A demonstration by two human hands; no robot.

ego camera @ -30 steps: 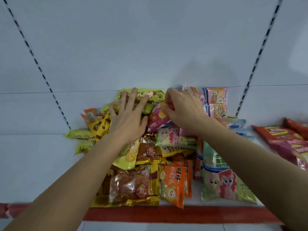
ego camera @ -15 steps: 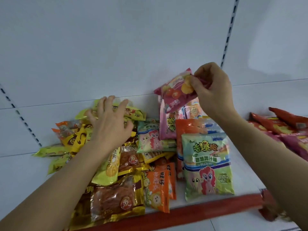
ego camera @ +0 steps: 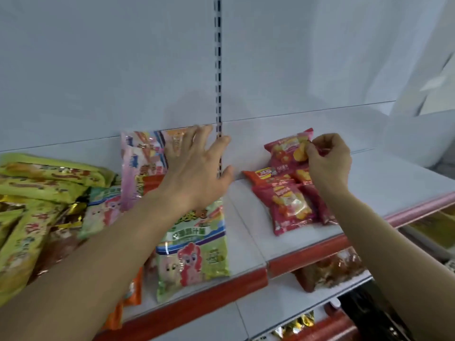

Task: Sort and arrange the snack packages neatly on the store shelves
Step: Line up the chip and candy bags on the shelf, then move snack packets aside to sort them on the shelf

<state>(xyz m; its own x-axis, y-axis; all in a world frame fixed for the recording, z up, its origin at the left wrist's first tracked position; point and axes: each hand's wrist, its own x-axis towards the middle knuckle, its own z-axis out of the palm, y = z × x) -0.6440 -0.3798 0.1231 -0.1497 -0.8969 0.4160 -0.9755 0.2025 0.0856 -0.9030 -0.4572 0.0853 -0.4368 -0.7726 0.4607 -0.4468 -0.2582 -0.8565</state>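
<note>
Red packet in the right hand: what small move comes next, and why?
Probably lower the red packet onto the red pile and let go. The right hand pinches it directly behind matching packets on the shelf, while the left hand hangs open over the mixed bags.

White shelf [ego camera: 248, 217] under snack packets [ego camera: 290, 207]

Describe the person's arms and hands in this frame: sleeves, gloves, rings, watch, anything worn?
Both forearms are bare as far as the frame shows; no sleeve edge is in view. The left hand and the right hand wear no gloves. No watch or band shows on either wrist, and no ring is visible on the fingers that can be seen. Nails look short and unpainted, though the picture is slightly blurred.
</note>
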